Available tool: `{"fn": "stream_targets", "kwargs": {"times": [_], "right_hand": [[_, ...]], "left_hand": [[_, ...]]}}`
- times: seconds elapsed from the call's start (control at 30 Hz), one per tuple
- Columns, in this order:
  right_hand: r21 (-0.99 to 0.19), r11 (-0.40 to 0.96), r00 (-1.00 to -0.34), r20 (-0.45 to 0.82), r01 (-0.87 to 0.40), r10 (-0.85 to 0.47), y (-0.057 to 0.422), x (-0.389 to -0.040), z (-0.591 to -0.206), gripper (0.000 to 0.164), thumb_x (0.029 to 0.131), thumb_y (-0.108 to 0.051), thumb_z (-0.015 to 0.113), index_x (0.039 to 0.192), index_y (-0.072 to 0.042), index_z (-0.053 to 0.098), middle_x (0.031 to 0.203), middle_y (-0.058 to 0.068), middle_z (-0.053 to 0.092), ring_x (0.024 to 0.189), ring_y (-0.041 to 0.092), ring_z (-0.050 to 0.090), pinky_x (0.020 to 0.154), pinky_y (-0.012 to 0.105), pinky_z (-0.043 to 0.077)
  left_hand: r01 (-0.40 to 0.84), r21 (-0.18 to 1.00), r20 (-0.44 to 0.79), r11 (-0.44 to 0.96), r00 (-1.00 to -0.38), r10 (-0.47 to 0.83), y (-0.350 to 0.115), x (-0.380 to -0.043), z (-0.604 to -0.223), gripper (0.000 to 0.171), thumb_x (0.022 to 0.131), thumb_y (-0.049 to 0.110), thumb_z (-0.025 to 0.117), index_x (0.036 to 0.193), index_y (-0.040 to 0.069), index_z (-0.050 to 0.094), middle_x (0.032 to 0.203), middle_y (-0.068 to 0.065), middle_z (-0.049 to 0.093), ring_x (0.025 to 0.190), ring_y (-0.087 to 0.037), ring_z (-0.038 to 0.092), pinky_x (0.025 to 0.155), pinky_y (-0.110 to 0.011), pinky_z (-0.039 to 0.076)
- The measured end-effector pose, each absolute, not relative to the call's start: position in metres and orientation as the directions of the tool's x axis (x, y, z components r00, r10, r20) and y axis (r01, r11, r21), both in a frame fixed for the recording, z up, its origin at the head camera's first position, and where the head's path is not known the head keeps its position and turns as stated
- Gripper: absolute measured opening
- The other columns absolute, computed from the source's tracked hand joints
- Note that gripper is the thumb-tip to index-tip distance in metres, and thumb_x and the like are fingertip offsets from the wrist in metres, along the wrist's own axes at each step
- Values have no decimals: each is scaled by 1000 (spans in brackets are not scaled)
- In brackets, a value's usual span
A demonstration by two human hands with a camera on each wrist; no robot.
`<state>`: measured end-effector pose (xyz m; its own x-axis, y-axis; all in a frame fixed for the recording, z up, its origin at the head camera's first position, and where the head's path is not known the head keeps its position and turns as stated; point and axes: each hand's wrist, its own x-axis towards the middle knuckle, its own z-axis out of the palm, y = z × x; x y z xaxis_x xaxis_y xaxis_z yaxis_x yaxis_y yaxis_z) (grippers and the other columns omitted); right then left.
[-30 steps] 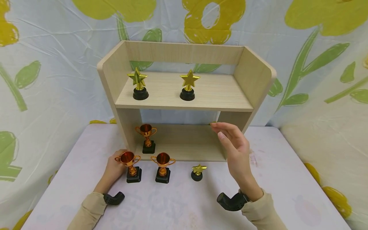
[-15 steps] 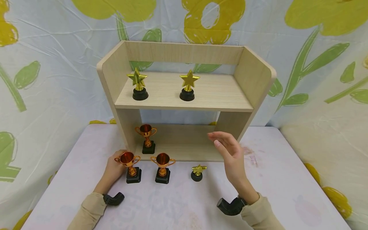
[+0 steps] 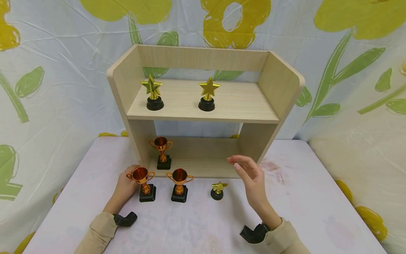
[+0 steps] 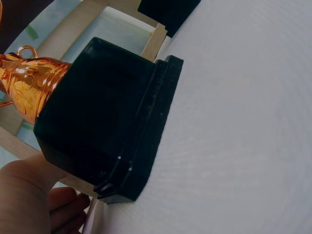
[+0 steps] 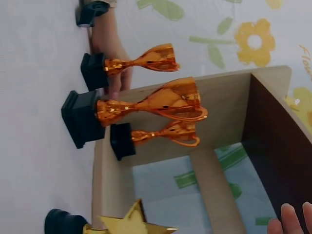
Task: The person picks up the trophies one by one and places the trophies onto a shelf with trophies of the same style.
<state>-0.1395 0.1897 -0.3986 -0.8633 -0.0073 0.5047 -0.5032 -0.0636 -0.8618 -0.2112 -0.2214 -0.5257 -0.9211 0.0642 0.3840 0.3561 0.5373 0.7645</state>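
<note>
My left hand (image 3: 124, 186) rests on the table beside the left bronze trophy cup (image 3: 145, 183), its fingertips partly hidden behind the cup. In the left wrist view that cup's black base (image 4: 97, 114) stands in front of the hand (image 4: 27, 192), whose fingers look loose. A second bronze trophy cup (image 3: 179, 185) stands to the right. Further right is a small gold star trophy (image 3: 217, 191) on a round black base. My right hand (image 3: 252, 178) hovers right of this star with nothing in it, fingers extended and slightly bent. Its fingertips (image 5: 290, 224) show at the right wrist view's corner.
A two-level wooden shelf (image 3: 203, 119) stands at the back of the table (image 3: 190, 229). Its upper board carries a left gold star trophy (image 3: 154, 95) and a middle gold star trophy (image 3: 207, 95). On the lower board, at left, stands another bronze trophy cup (image 3: 163, 153).
My right hand has drawn back from the shelf's lower right side, coming down toward me and slightly left. The left hand and all trophies have stayed in place.
</note>
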Motion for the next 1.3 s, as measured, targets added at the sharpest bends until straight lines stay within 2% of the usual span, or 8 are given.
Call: {"fn": "stream_targets", "kwargs": {"times": [0.33,0.53,0.9,1.1,1.3], "right_hand": [[-886,-55,-887,462,-460,-11,191,-138,-422,24,97,1,55,118,13,57,113,10,67,110,19,63,99,30,46],[-896,-40,-897,441,-441,9,189,-139,-439,22,97,2,56,116,12,59,112,17,67,108,20,64,96,26,47],[-900,-43,-900,435,-434,-30,189,-140,-469,24,94,6,58,117,15,59,112,31,62,108,19,64,95,26,48],[-891,-77,-885,453,-447,-106,193,-148,-488,27,92,9,59,118,17,57,112,29,64,109,17,64,96,26,48],[-916,-113,-911,396,-385,-110,195,-147,-498,30,90,9,61,119,17,56,112,28,65,105,19,64,92,27,50]], "left_hand": [[381,752,410,538,-909,70,-221,-212,-529,28,81,-4,65,109,-2,67,104,-15,69,96,-26,61,84,-14,41],[403,744,436,533,-897,71,-220,-213,-531,28,78,-5,66,106,0,68,101,-13,70,93,-19,60,81,-15,41],[392,761,421,517,-905,66,-221,-213,-531,27,80,-5,66,106,0,68,101,-11,69,93,-17,59,82,-12,40],[379,764,412,522,-910,57,-222,-212,-529,27,79,-5,66,106,-1,68,101,-13,69,93,-21,59,82,-12,40],[373,767,405,522,-912,56,-222,-212,-528,27,81,-5,64,107,0,68,101,-12,69,93,-20,58,83,-14,41]]}}
